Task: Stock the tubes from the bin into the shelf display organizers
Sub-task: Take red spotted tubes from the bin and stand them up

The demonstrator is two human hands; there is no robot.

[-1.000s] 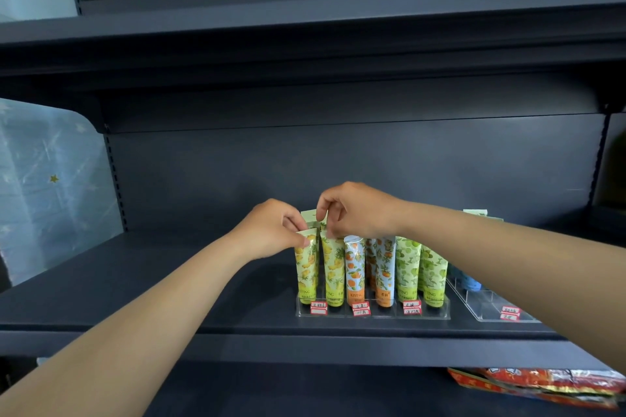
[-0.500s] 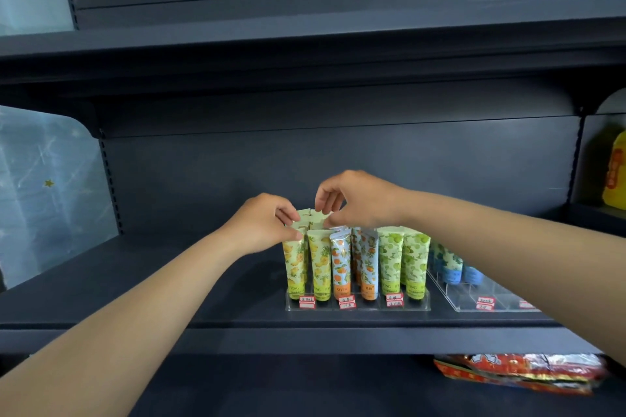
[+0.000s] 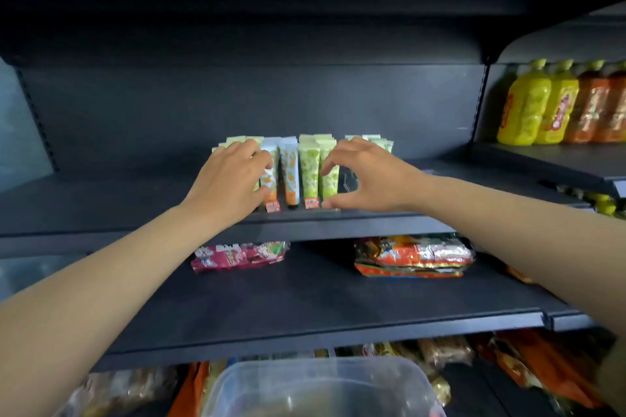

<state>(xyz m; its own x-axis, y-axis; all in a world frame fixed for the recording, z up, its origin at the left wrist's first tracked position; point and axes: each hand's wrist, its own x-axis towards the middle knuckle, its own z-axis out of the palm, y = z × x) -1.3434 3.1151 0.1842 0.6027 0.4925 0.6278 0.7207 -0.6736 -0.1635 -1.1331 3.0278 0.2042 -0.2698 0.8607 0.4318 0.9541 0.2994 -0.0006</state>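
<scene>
Both hands frame upright hand-cream tubes (image 3: 310, 172) in a clear organizer (image 3: 333, 210) on the shelf (image 3: 101, 199): left hand (image 3: 230, 183) flat against them, right hand (image 3: 364, 176) spread. Light, soft-walled; best pinched near crimped tops.

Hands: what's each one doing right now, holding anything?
Left hand: curled over the leftmost tubes; grip cannot be told.
Right hand: open, holding nothing.
</scene>
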